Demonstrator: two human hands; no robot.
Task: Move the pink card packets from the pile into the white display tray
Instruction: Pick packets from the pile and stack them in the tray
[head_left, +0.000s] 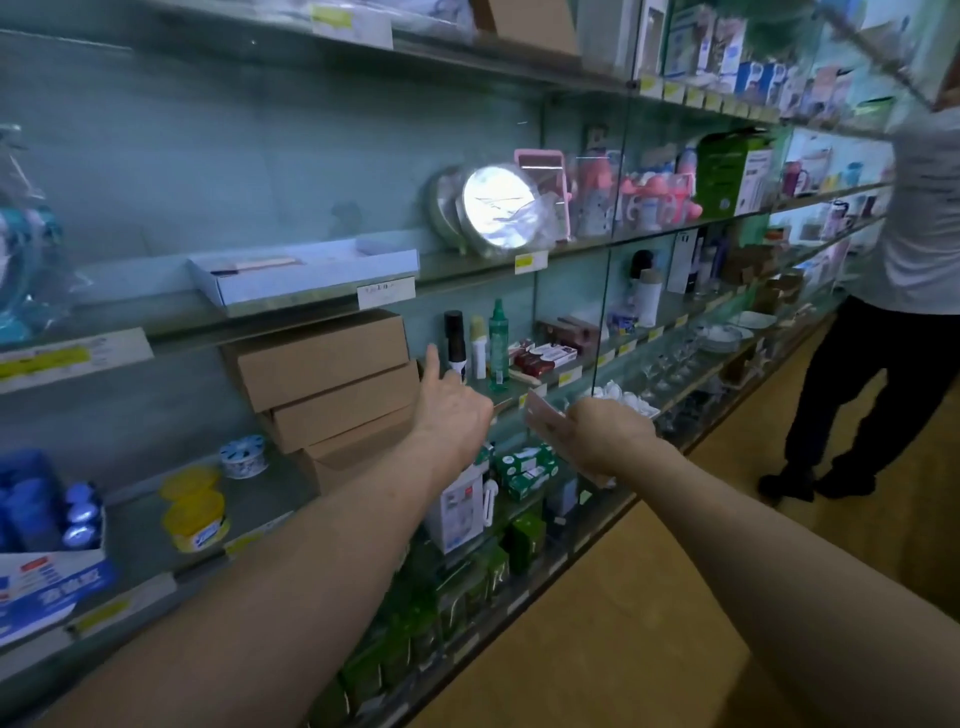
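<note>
Right hand (608, 436) is out over the glass shelving, pinching the pink card packets (543, 415) by 1 end, and they stick out to the left, tilted. Whether that's 1 packet or several, I can't tell from here. The left hand (452, 410) is alongside with 1 digit poking straight up. Its other fingers are tucked behind the back of the hand, so I can't say if they're curled or holding anything.

The white display tray (306, 275) is on the shelf above, up and to the left of both hands, right at the shelf's front edge. There's a pale strip lying in it, too blurred to name.

The danger spots:
- **The bottles:** the black can (455, 340) and the green bottle (498, 345) stand just past the left hand, and a careless lift could topple them.
- **The grip:** it's an end-pinch, so the packets could fan out or slip on the way up.
- **The tray:** a hard drop against its front wall might nudge it off the shelf.
</note>
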